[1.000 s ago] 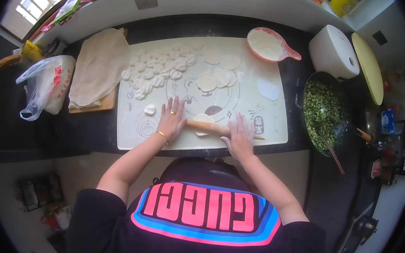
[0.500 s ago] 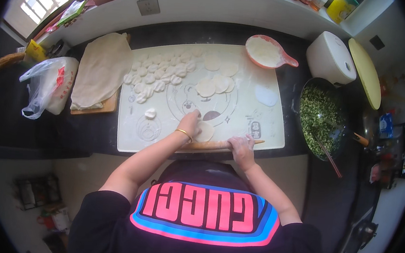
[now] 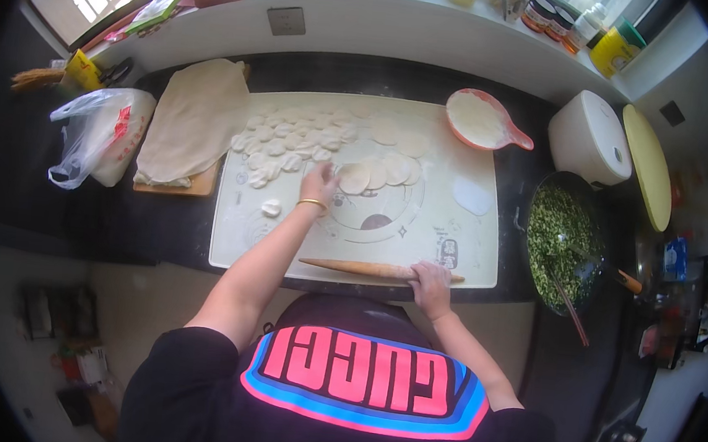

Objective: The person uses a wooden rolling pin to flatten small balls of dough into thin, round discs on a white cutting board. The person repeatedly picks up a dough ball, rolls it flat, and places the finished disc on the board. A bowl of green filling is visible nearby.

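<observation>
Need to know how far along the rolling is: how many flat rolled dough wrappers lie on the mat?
About 6: four overlapping at the left hand, around the round wrapper, and two farther back near. Overlap may hide more. The right hand holds the rolling pin.

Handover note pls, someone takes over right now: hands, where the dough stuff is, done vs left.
Left hand: reaching onto the mat, at a rolled wrapper by the stack.
Right hand: resting on the rolling pin at the near edge of the pastry mat.
Done: several flat wrappers stacked mid-mat.
Left: many small dough pieces unrolled at the far left, one more apart; green filling bowl to the right.
</observation>
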